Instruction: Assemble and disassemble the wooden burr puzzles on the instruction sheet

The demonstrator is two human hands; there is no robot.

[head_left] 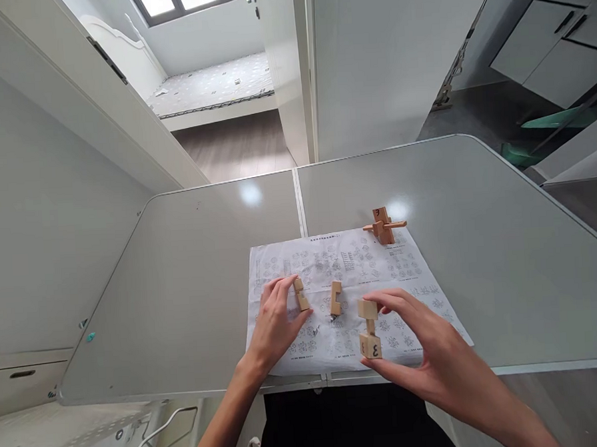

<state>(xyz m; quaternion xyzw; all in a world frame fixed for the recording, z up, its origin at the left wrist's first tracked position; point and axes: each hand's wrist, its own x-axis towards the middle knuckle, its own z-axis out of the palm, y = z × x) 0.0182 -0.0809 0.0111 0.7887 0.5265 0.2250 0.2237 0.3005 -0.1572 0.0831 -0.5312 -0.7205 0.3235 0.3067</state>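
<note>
My left hand grips a notched wooden puzzle piece by its two ends, low over the printed sheet. Between my hands a second notched puzzle piece lies on the paper, its cut-out facing right. My right hand pinches a pair of joined wooden blocks from top and bottom; a thin neck links the two blocks, and the lower one bears a handwritten 3. Whether that pair is one piece or more I cannot tell.
Under the pieces is a creased white instruction sheet with small diagrams. At its upper right corner stands an assembled reddish wooden cross puzzle. The grey folding table has a seam down its middle. Beyond it are a doorway and a bed.
</note>
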